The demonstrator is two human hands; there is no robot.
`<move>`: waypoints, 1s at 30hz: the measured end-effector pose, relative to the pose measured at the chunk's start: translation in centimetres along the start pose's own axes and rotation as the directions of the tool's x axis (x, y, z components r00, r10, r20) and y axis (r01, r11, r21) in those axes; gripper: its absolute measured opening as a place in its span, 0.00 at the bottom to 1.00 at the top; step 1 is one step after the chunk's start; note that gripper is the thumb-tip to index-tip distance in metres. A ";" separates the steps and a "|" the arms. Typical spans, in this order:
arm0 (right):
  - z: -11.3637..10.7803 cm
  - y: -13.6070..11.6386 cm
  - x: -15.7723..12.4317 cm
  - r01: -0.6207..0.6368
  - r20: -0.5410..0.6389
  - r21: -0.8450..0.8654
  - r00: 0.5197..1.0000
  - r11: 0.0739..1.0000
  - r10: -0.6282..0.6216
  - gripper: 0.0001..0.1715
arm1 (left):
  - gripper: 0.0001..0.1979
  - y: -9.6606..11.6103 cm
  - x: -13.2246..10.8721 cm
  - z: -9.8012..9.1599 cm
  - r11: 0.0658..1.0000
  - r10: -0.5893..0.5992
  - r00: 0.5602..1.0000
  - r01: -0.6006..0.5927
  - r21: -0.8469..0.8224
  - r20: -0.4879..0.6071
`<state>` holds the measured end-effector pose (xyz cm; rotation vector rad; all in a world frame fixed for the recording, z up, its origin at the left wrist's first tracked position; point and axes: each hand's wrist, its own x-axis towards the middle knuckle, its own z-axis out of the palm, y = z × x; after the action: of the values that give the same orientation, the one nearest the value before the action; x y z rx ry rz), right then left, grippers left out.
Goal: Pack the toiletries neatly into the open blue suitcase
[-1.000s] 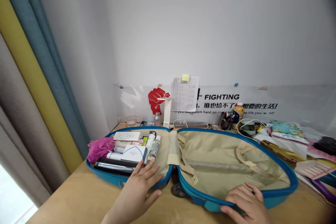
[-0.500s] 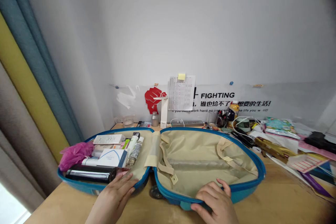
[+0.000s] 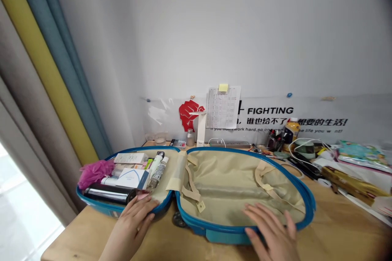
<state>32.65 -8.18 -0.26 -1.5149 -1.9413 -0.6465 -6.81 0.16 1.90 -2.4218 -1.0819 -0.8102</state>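
Note:
A small blue hard-shell suitcase (image 3: 308, 206) lies wide open on a wooden desk (image 3: 343, 232), its beige lining showing. The left half holds a pink bath pouf (image 3: 94, 171), a black flask (image 3: 107, 193), white boxes (image 3: 131, 177) and small bottles (image 3: 157, 171). My left hand (image 3: 133, 222) rests on the near rim of that left half, fingers spread flat. My right hand (image 3: 271, 228) lies flat over the near rim of the right half, fingers stretched out onto the lining. Neither hand holds anything.
Curtains (image 3: 45, 85) in grey, yellow and teal hang at the left by a bright window. Along the wall stand a white lamp (image 3: 200, 128), a power strip (image 3: 229, 144), an orange-capped bottle (image 3: 290, 128) and a paper sheet (image 3: 223, 108). Cables, packets and papers crowd the desk's right side.
My right hand has gone from curled over the suitcase's near rim to lying flat with fingers stretched out. The view has shifted slightly; the left hand stays on the left rim.

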 end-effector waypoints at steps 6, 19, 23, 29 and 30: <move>1.9 8.0 -2.8 -0.183 -0.307 0.000 0.936 0.983 0.174 0.24 | 0.16 -1.2 0.0 -0.1 0.986 -0.166 0.986 0.166 0.025 -0.023; 3.3 8.5 -4.0 -0.305 -0.381 0.297 0.831 0.905 0.405 0.25 | 0.46 -10.3 5.9 -1.1 0.739 -0.651 0.577 0.631 0.237 0.492; 3.2 8.4 -4.1 -0.325 -0.361 0.308 0.830 0.894 0.425 0.24 | 0.51 -11.3 6.7 -1.3 0.792 -0.561 0.537 0.569 0.221 0.630; 2.8 8.2 -4.3 -0.350 -0.318 0.326 0.834 0.878 0.450 0.24 | 0.53 -11.3 7.5 -1.4 0.822 -0.511 0.551 0.538 0.187 0.660; 2.8 8.2 -4.3 -0.352 -0.313 0.329 0.835 0.876 0.453 0.24 | 0.50 -11.1 7.6 -1.4 0.822 -0.520 0.574 0.538 0.186 0.633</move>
<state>41.02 -7.32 -5.10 -1.4454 -1.2944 -0.4359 -11.66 10.71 8.79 -2.4692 -2.1605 -0.0399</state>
